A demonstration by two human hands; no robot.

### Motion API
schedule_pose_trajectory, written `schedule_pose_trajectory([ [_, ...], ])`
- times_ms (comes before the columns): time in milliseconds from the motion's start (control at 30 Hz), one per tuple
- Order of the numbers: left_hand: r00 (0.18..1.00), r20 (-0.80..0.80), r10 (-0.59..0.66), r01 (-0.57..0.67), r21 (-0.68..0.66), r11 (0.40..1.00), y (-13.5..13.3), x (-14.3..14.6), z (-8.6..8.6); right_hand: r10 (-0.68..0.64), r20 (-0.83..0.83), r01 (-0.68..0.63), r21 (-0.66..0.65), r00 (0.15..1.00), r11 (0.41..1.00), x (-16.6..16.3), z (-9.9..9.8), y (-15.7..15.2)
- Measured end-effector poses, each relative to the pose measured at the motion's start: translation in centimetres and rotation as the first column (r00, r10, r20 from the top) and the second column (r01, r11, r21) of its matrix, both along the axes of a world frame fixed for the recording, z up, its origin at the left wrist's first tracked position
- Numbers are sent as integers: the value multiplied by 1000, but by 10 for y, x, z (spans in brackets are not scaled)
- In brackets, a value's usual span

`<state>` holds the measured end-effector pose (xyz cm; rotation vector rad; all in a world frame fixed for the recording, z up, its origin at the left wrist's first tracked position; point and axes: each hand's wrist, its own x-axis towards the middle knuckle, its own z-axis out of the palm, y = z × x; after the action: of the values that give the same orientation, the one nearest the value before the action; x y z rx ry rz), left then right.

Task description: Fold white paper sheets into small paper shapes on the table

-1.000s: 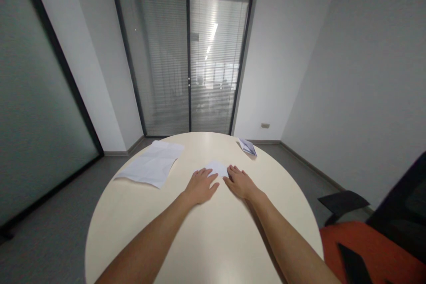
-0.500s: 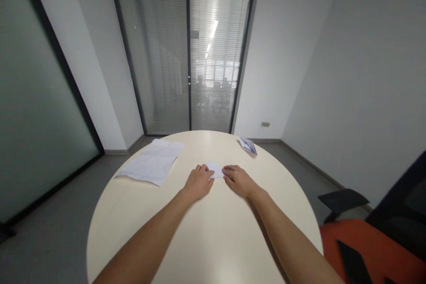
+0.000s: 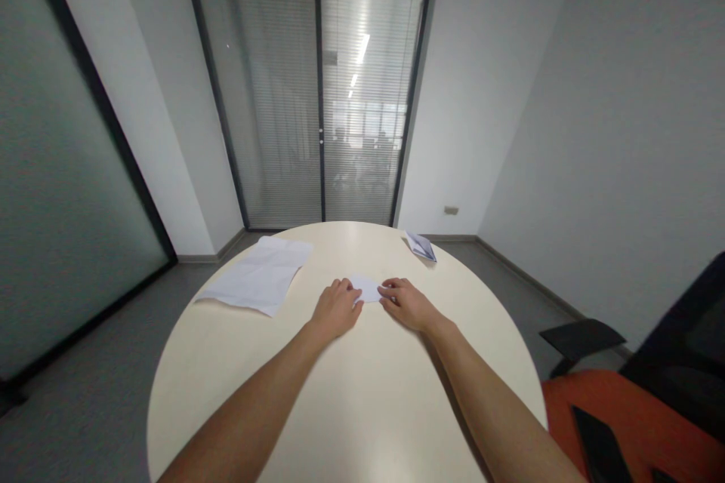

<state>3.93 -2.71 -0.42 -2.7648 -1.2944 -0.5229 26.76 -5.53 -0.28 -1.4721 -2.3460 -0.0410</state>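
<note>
A small piece of folded white paper (image 3: 369, 290) lies at the middle of the round table (image 3: 345, 400), between my two hands. At its left side, my left hand (image 3: 338, 307) has thumb and fingers closed on the edge. My right hand (image 3: 405, 303) pinches the paper's right edge, fingers bent and the thumb low against the table. My fingers cover both ends of the paper, so its full outline is hidden.
A large creased white sheet (image 3: 257, 275) lies on the table's left side. A folded printed paper (image 3: 420, 246) rests near the far right edge. An orange chair (image 3: 634, 423) with black armrests stands close on the right. Glass doors (image 3: 322, 98) are beyond the table.
My left fingers have shifted very slightly left, and a little more of the small paper shows. Otherwise the hands and the things on the table stay in place.
</note>
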Motion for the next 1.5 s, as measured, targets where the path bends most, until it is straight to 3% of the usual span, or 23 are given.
schedule_pose_trajectory([
  [300, 1000, 6, -3, 3, -11, 1000, -1, -3, 1, -146, 55, 144, 40, 988, 989, 10, 2, 2],
  [500, 1000, 19, -3, 3, -6, 1000, 0, 0, 0, 108, -16, -108, 48, 994, 993, -13, 4, -3],
  [567, 1000, 25, -8, 8, 5, 1000, 0, 0, 0, 133, -24, -133, 15, 991, 991, -18, 4, -5],
  [800, 1000, 28, -9, 9, -7, 1000, 1, -2, 0, -116, -50, 110, -102, 992, 989, -1, 7, -4],
  [933, 999, 37, 5, -5, -13, 1000, 1, -2, 0, -187, -30, 183, -95, 982, 978, 3, 11, -5],
  [1133, 999, 45, 10, -10, -7, 1000, 0, -1, 0, -132, 31, 131, 28, 991, 991, -7, 15, -7],
  [1500, 999, 53, 3, -5, 25, 1000, -1, 4, 0, -72, 82, 68, 58, 994, 996, -37, 15, -10],
])
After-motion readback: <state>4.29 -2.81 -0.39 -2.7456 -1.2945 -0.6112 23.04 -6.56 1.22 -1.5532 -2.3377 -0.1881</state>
